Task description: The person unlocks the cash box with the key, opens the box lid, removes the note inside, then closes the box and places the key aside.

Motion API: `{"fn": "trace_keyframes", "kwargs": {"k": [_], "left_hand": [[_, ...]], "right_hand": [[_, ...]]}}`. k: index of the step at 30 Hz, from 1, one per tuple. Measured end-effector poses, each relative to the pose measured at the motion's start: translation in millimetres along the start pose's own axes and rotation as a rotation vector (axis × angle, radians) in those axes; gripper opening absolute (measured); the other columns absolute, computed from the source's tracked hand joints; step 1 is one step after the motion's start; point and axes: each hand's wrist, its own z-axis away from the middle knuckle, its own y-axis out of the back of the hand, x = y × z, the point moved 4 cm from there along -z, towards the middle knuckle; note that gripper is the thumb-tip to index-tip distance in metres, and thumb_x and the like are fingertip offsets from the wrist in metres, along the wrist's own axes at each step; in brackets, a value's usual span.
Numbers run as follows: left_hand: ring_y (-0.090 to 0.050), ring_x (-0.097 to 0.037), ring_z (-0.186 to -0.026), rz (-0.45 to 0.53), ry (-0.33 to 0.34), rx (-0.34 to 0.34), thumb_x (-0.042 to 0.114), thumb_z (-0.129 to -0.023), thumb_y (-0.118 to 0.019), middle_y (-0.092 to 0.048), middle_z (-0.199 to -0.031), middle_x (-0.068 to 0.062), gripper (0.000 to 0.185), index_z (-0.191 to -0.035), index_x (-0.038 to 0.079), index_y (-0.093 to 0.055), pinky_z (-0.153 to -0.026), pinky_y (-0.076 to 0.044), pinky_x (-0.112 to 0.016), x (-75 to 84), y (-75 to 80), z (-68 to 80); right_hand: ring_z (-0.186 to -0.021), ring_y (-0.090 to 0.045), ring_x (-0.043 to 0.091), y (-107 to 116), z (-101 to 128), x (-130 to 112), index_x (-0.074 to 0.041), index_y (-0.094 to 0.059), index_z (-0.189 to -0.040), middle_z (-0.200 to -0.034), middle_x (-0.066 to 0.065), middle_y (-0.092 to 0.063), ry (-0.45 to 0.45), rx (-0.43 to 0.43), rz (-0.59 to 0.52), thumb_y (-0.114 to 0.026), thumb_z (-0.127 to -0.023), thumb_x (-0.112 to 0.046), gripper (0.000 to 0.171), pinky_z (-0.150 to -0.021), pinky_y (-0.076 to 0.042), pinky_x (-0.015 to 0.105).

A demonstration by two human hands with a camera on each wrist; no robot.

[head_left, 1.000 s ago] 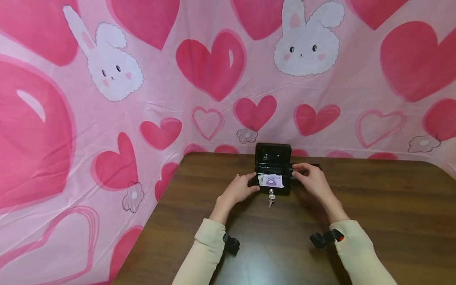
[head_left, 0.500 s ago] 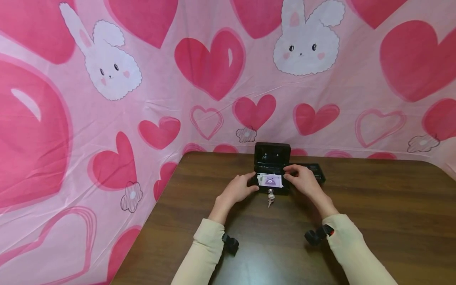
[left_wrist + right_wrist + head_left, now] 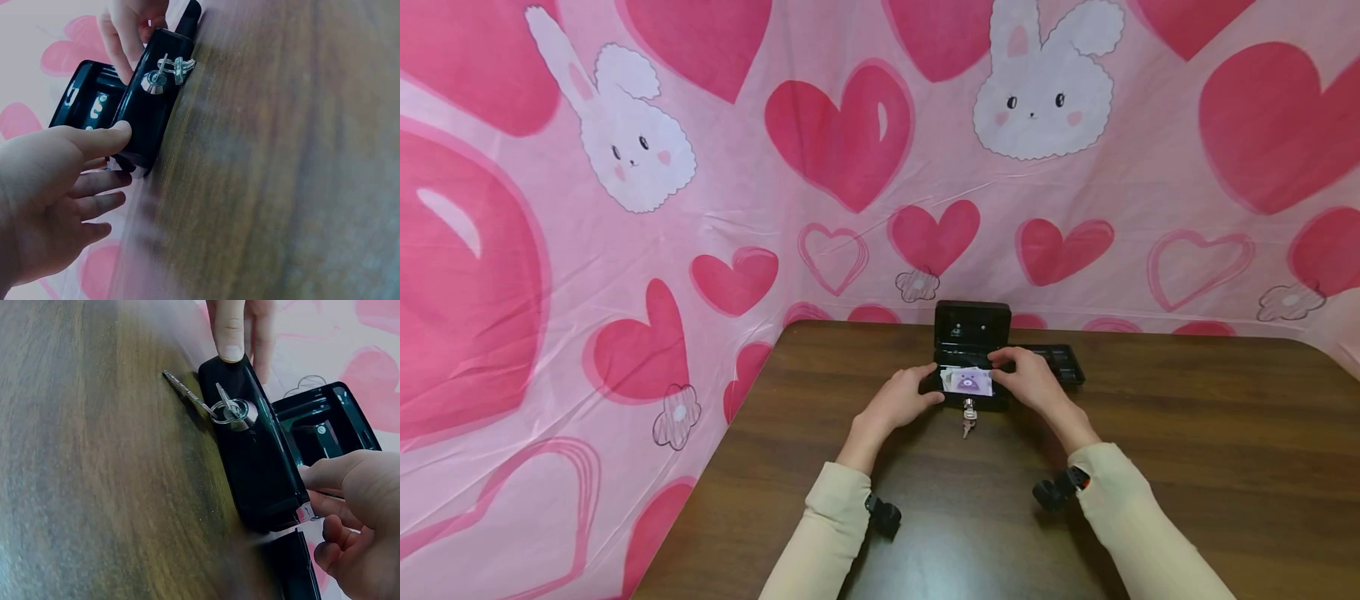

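Note:
A black cash box [image 3: 973,402] stands with its lid [image 3: 972,323] raised, a key [image 3: 967,423] hanging from the lock at its front. Inside it lies a small stack of play banknotes [image 3: 967,382], the top one purple with a bear face. My left hand [image 3: 897,398] grips the box's left end, its thumb on the front corner in the left wrist view. My right hand [image 3: 1032,382] reaches over the right end, thumb and index finger spread above the notes' right edge. In the right wrist view its thumb [image 3: 328,473] dips past the box rim.
A black compartment tray [image 3: 1063,364] lies on the table just right of the box, partly behind my right hand. The brown wooden table [image 3: 1195,450] ends at a pink cloth [image 3: 842,275] printed with hearts and rabbits.
My right hand has moved left, from the tray beside the box to over the box's right end and the notes. My left hand stays at the box's left end.

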Motion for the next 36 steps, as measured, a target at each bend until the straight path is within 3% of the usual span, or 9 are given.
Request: {"fn": "trace_keyframes", "kwargs": {"k": [8,14,18,24,36], "left_hand": [[-0.046,-0.025,-0.141,0.003,0.002,0.001,0.035,-0.096,-0.065,-0.052,-0.149,-0.006,0.059,-0.148,0.012,-0.049,-0.121,-0.029,-0.044,0.6,-0.1,-1.0],[-0.045,-0.028,-0.141,-0.006,0.008,0.001,0.035,-0.096,-0.065,-0.052,-0.149,-0.006,0.059,-0.148,0.013,-0.048,-0.120,-0.030,-0.046,1.8,-0.6,-0.8],[-0.045,-0.027,-0.141,-0.011,0.000,0.001,0.035,-0.096,-0.065,-0.052,-0.149,-0.006,0.059,-0.148,0.013,-0.049,-0.121,-0.029,-0.045,1.8,-0.3,-0.8],[-0.047,-0.024,-0.140,-0.007,-0.005,0.002,0.034,-0.096,-0.064,-0.052,-0.149,-0.007,0.058,-0.148,0.012,-0.048,-0.122,-0.027,-0.044,1.2,-0.1,-0.8],[-0.044,-0.027,-0.142,0.014,0.019,-0.008,0.034,-0.096,-0.065,-0.051,-0.150,-0.006,0.060,-0.149,0.012,-0.047,-0.121,-0.029,-0.046,1.8,0.0,2.1]], "right_hand": [[-0.123,-0.053,0.044,-6.4,-3.1,-5.2,0.001,-0.066,-0.124,-0.127,0.025,-0.064,-0.036,-0.092,0.092,-0.062,-0.095,-0.020,0.036,-0.109,-0.038,0.061],[-0.115,-0.054,0.041,-10.6,-3.8,-5.5,0.001,-0.067,-0.122,-0.121,0.023,-0.067,-0.029,-0.102,0.108,-0.064,-0.092,-0.016,0.035,-0.107,-0.039,0.060],[-0.111,-0.058,0.040,-11.9,-5.0,-6.1,0.002,-0.070,-0.116,-0.112,0.022,-0.070,0.007,-0.058,0.074,-0.066,-0.090,-0.011,0.030,-0.110,-0.035,0.060],[-0.096,-0.057,0.035,-10.0,-2.6,-7.4,-0.001,-0.075,-0.107,-0.099,0.018,-0.069,0.040,-0.003,0.040,-0.064,-0.089,-0.005,0.021,-0.093,-0.045,0.055],[-0.094,-0.061,0.033,-3.7,8.1,-12.2,-0.003,-0.077,-0.106,-0.107,0.019,-0.068,0.015,0.145,-0.051,-0.064,-0.093,-0.008,0.018,-0.087,-0.053,0.051]]}}
